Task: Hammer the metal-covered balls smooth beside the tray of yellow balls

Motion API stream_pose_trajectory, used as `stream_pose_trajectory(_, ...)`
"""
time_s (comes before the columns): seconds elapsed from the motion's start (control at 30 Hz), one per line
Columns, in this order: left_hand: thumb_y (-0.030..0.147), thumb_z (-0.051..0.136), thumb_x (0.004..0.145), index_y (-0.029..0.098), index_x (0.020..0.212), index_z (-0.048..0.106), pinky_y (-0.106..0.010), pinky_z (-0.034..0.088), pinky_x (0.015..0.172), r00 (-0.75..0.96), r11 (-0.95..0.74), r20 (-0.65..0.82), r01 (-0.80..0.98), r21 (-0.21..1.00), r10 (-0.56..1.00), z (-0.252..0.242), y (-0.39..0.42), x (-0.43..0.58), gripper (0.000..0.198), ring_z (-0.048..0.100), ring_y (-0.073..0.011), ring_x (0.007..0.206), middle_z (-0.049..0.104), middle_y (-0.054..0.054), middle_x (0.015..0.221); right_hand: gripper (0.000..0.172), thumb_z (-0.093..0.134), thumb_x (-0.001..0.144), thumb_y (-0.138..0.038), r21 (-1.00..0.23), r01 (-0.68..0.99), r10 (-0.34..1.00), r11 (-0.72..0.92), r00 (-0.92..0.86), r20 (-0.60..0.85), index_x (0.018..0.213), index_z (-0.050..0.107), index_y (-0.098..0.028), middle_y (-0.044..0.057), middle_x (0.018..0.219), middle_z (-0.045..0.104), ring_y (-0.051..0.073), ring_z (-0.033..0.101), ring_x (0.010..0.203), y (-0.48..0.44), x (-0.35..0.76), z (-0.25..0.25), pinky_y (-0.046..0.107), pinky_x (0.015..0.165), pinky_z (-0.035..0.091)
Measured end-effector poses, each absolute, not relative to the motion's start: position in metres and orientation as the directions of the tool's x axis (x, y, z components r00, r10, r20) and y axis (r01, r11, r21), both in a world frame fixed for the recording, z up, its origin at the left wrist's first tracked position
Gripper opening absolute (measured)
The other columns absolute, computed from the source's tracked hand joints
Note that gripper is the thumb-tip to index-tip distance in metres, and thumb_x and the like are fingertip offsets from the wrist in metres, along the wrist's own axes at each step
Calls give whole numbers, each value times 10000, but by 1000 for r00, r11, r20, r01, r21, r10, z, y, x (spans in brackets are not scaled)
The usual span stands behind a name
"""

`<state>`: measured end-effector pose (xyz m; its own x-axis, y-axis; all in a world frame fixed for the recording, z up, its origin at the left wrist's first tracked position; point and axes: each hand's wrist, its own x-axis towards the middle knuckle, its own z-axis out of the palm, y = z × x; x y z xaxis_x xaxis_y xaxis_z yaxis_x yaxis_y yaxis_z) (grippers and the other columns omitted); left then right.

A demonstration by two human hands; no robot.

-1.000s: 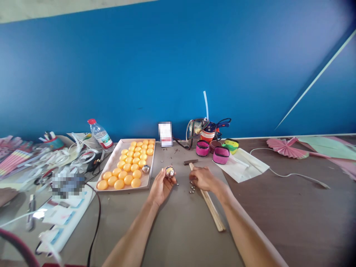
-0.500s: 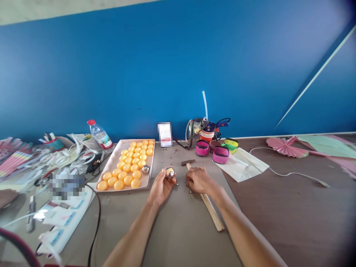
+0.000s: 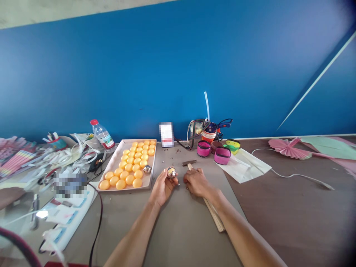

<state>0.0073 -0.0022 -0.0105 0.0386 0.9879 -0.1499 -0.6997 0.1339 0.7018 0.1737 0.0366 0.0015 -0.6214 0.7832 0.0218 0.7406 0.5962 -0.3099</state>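
One silver ball (image 3: 147, 169) sits beside plain orange balls (image 3: 128, 167) in the tray (image 3: 114, 160); the left hand (image 3: 162, 188) grasps a seemingly part-covered ball (image 3: 171, 172); the right hand (image 3: 198, 183)'s grip cannot be determined.

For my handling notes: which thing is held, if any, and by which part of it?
The left grip holds a shiny ball by its lower part. Whether the right grip, over the hammer, holds anything cannot be told.

One camera sits on the person's head. It looks forward and down, over the left hand (image 3: 162, 186) and right hand (image 3: 197, 181), across the near table (image 3: 278, 207) to the blue wall (image 3: 167, 70).
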Motion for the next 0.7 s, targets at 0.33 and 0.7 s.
stream_pose_trajectory(0.33, 322, 566, 805, 129, 901, 575, -251, 490, 611, 51, 155, -171, -721, 676, 984, -9, -2, 7, 216, 592, -119, 594, 625, -50, 768, 148, 418, 774, -124, -675, 522, 830, 521, -495, 258, 761, 557, -173, 14, 758, 596, 129, 522, 741, 41, 167, -8, 267, 739, 316)
stream_pose_trajectory(0.7, 332, 585, 791, 132, 908, 570, -259, 482, 604, 83, 157, -139, -692, 705, 987, -7, -4, 11, 232, 594, -129, 605, 622, -52, 790, 190, 587, 696, -321, -992, -124, 915, 29, -395, 77, 813, 607, -172, -24, 667, 567, 92, 461, 576, 38, 159, 3, 240, 599, 369)
